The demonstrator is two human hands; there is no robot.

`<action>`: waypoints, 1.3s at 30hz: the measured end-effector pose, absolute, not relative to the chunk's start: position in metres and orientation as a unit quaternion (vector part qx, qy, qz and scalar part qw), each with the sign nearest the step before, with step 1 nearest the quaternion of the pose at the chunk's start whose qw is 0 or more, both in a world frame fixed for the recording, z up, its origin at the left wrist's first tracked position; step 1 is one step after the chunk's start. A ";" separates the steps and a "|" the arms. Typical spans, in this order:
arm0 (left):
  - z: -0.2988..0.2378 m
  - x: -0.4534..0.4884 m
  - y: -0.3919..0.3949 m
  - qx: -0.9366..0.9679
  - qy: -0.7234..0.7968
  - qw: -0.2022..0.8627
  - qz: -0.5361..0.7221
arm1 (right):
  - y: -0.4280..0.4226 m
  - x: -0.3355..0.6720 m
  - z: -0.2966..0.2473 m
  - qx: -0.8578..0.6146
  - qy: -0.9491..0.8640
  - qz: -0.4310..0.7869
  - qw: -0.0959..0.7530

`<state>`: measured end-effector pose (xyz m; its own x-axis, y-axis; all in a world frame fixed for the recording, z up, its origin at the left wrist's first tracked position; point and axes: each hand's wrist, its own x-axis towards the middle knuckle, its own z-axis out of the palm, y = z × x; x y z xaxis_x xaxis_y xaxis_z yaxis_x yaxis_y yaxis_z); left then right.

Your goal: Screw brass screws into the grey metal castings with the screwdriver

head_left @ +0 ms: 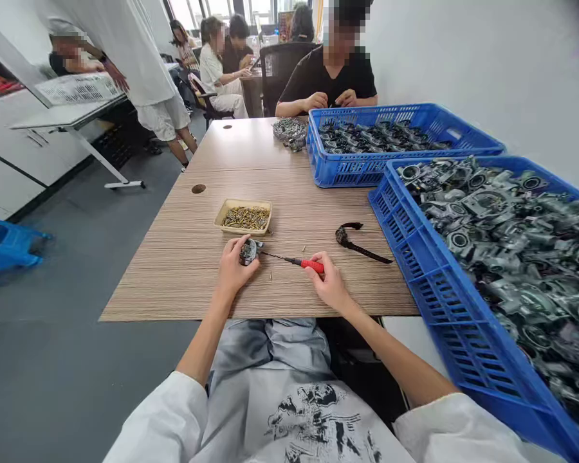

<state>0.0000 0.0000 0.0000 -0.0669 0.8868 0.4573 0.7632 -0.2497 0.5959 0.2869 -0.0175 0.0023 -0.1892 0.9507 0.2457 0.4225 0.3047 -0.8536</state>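
My left hand is closed around a small grey metal part on the table, with some dark areas on its face. In my right hand is a screwdriver with a red handle and a thin dark shaft. It lies nearly level, its tip pointing left and reaching the metal part's right side. Whether the tip sits in a screw cannot be made out. Just beyond my left hand stands a cream plastic tray filled with brass-coloured and grey screws. Two loose screws lie near the screwdriver, one on each side of its shaft.
A black wristwatch lies on the table. At right stand two blue crates, the near one heaped with metal castings, the far one holding more. A bundle of metal pieces sits at the back. A co-worker sits opposite.
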 end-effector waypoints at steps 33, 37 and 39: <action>0.000 0.002 -0.001 0.680 0.597 0.069 0.420 | -0.018 0.287 0.004 -0.510 -0.696 0.333 0.379; 0.000 0.002 -0.001 0.680 0.598 0.067 0.418 | -0.019 0.287 0.007 -0.514 -0.692 0.340 0.377; 0.000 0.002 -0.001 0.680 0.600 0.066 0.416 | -0.020 0.287 0.009 -0.515 -0.690 0.345 0.374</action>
<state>0.0017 -0.0011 0.0003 -0.0664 0.8708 0.4871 0.7617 -0.2711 0.5885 0.2870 -0.0195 0.0086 -0.1886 0.9688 0.1607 0.4528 0.2310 -0.8612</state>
